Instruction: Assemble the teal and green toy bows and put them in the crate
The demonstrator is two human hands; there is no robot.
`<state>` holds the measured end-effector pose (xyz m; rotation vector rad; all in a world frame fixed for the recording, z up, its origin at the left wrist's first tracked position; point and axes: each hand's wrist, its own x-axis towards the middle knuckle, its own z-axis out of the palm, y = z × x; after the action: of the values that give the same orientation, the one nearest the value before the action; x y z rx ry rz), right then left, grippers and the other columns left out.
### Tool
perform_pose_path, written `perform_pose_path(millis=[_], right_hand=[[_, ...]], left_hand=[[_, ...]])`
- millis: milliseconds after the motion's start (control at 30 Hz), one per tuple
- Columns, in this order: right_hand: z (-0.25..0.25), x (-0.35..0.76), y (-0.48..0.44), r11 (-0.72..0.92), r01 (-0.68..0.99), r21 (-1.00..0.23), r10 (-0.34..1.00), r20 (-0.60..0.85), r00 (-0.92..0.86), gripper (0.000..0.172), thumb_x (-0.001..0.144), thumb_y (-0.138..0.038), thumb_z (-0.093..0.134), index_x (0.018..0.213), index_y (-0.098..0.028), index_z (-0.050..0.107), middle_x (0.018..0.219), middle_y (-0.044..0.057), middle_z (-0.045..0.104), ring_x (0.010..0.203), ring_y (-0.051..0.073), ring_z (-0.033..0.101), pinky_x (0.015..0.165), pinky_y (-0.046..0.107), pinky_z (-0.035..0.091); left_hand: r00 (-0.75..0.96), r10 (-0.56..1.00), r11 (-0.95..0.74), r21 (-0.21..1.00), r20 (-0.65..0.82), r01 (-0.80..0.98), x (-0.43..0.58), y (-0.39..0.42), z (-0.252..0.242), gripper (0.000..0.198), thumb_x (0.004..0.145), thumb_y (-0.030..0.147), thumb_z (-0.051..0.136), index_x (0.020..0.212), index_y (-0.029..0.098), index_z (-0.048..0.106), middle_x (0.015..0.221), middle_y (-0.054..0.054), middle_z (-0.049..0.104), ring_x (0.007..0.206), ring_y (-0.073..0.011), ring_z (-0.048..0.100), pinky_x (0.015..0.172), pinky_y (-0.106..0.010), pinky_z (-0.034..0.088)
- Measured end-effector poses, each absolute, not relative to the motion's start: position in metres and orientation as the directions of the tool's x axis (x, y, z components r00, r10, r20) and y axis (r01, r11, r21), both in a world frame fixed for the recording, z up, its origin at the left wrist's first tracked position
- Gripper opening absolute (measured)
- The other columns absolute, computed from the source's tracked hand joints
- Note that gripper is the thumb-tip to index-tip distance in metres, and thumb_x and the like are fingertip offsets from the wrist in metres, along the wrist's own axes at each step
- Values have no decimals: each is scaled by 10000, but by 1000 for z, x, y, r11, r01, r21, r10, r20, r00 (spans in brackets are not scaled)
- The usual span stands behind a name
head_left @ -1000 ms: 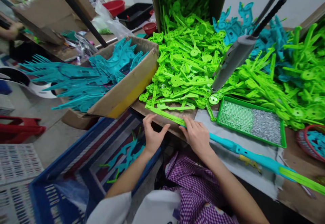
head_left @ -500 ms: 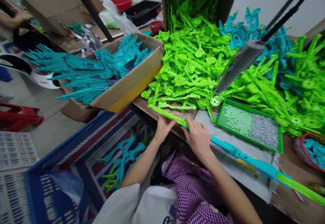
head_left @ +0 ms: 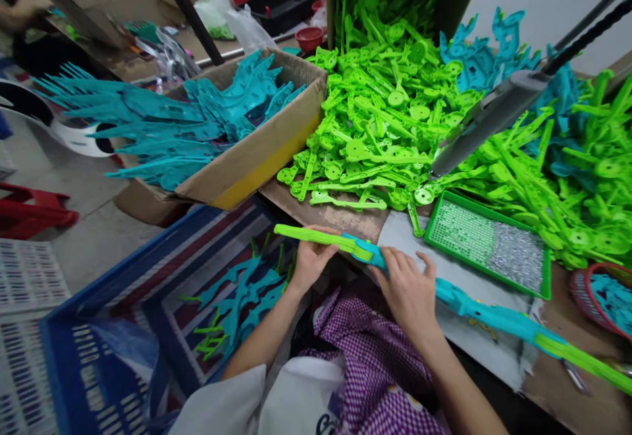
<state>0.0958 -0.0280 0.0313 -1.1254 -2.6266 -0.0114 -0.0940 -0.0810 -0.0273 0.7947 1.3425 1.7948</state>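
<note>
At mid-frame, gripping a long blue-and-green piece (head_left: 457,300) slanting to the lower right edge. Pinching its green left end between thumb and fingers of the left hand (head_left: 312,265); clasping its blue stretch with the right hand (head_left: 409,293), laying fingers over the top. Holding both just below a heap of green parts (head_left: 375,119) at upper centre, near a green tray (head_left: 547,277) at right. Holding the left forearm (head_left: 261,337) before a blue crate (head_left: 123,267) at lower left.

White fabric top (head_left: 301,392) and purple-and-white checked cloth garment (head_left: 365,349)
The top carries dark, partly cut-off lettering (head_left: 326,424) at five o'clock; the garment, at two o'clock from it, shows a pale patch (head_left: 405,403).
</note>
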Motion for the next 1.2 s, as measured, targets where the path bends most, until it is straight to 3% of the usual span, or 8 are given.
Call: perform_pose_path(millis=[167,333,467,600,833,1033,1200], right_hand=[[26,120,-10,729,684,-28,673,213,-708,367,926,-385,502,1183,-135,578,929,96,719,782,205,641,746,338,348],[41,126,10,813,563,-146,577,81,-813,449,923,-494,455,1205,-167,580,898,77,728,755,195,656,702,306,378],[55,120,14,792,571,-217,577,-41,-816,440,898,-516,471,1178,-207,612,884,60,739,720,197,663,636,292,369],[52,113,13,786,575,-229,573,-82,-816,406,888,-517,462,1107,-235,655,812,43,744,636,175,647,566,277,305],[33,112,6,837,544,-61,547,111,-830,424,899,-517,415,976,-195,681,644,25,690,512,146,559,539,303,212],[34,118,-3,855,517,44,466,374,-802,385,880,-487,486,899,-148,668,604,11,623,549,122,536,632,295,298],[28,122,-17,835,545,70,477,401,-782,347,888,-466,521,966,-148,637,667,16,634,628,133,556,655,306,298]], left_hand=[[-602,799,-118,975,-18,-186,-91,-71,-30,490,674,312,795,1048,201,498,939,-21,634,895,-177,667,841,-315,535],[-602,798,-98,979,-31,-181,-92,-74,-28,459,658,387,805,970,171,547,864,-21,654,797,-165,654,766,-285,531],[-504,863,-124,953,-34,-275,-87,-85,-24,439,768,476,700,1030,187,500,967,-63,678,885,-198,664,825,-339,524],[-479,872,-85,932,-101,-352,-80,-95,-19,424,824,511,628,1057,195,467,911,-55,701,871,-205,674,827,-358,518],[-424,895,-20,937,-138,-349,-91,-92,-12,397,813,475,659,1030,198,474,837,-37,712,810,-212,681,735,-332,523],[-307,951,-73,934,-40,-349,-96,-96,-14,385,783,360,721,1027,209,464,1010,-60,703,944,-208,663,842,-353,513],[-261,965,-133,916,32,-379,-95,-95,-22,485,684,181,797,979,226,414,995,-31,698,938,-193,675,855,-370,518]])
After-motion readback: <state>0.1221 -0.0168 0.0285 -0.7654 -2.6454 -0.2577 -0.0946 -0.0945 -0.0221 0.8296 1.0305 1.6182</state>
